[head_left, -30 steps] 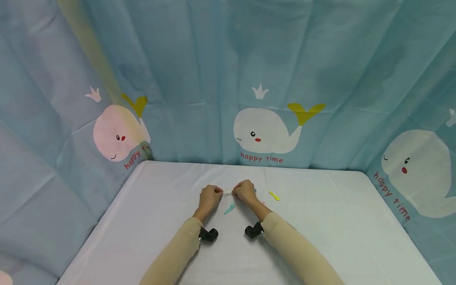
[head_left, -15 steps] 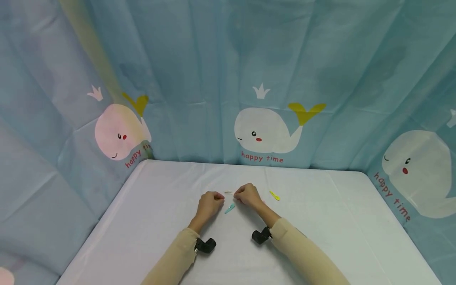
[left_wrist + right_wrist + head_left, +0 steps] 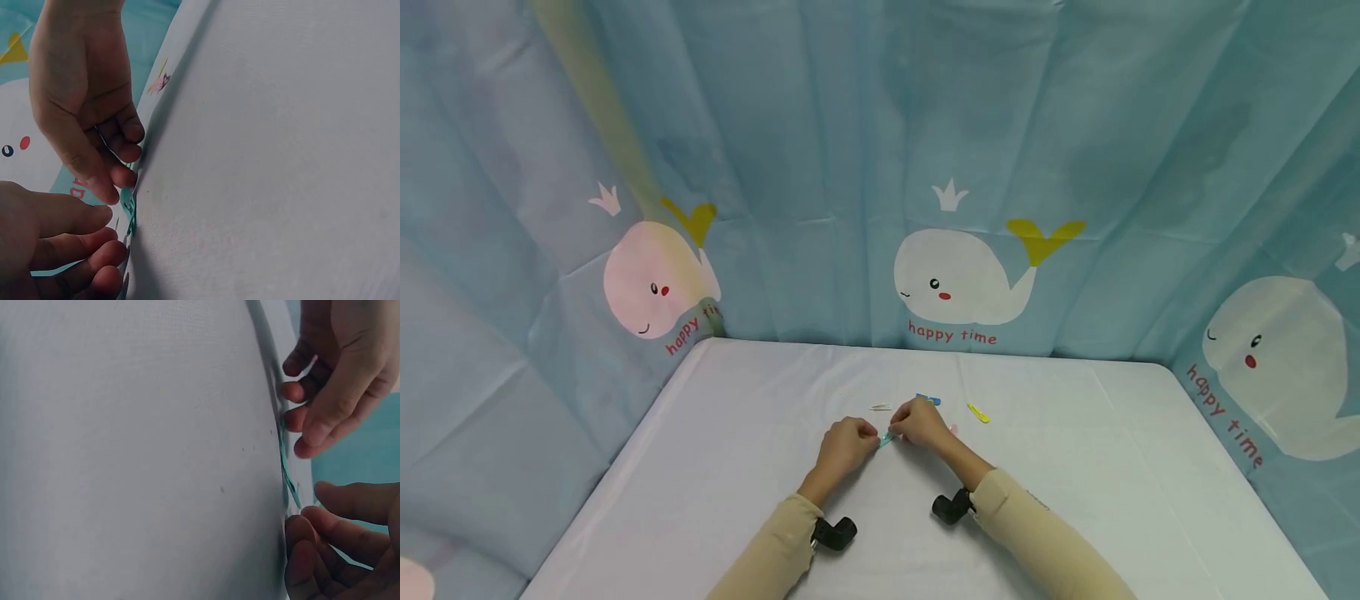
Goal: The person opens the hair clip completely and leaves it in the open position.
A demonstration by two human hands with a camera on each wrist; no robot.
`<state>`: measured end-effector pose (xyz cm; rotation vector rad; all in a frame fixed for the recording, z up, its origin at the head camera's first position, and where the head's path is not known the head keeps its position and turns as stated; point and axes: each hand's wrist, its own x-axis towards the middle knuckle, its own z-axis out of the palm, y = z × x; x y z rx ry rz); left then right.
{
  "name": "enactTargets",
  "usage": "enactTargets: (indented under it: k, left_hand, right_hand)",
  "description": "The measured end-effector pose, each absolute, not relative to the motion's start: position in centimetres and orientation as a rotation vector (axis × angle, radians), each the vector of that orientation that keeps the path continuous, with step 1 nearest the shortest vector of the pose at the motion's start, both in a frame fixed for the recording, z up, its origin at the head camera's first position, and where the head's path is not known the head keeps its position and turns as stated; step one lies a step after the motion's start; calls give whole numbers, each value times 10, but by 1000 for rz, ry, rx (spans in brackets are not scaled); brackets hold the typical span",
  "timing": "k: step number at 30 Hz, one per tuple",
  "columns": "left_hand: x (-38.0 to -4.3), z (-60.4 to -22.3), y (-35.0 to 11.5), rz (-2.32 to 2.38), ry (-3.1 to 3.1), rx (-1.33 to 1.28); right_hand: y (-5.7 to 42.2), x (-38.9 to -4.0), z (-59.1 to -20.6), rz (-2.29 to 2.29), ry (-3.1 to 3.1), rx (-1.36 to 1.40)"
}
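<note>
A teal snap hair clip [image 3: 886,439] lies on the white table between my two hands. At its near left end is my left hand [image 3: 847,450], fingertips right at the clip, with thumb and forefinger apart in the left wrist view. My right hand [image 3: 919,422] hovers over the far end, its thumb and forefinger parted around the clip's tip in the right wrist view. Just beyond the hands lie slim pale clips [image 3: 880,407], side by side.
Behind the right hand is a blue clip [image 3: 928,399]. Farther right lies a yellow hair clip [image 3: 978,412], and a small pink piece [image 3: 953,429] shows beside the right wrist. A whale-print curtain [image 3: 820,275] hangs along the table's back edge.
Both hands have left the slim pale clips, which now lie on the table, and moved nearer to me, to the teal hair clip. The blue clip shows more fully.
</note>
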<state>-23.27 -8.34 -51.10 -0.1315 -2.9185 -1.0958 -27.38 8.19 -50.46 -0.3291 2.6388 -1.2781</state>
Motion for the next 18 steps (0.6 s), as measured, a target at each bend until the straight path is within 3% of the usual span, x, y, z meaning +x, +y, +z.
enactTargets:
  k: [18]
  left_hand:
    - [-230,-514,-78,-943,-2915,-251]
  right_hand:
    - [78,-269,-502,-1224,2626,-292]
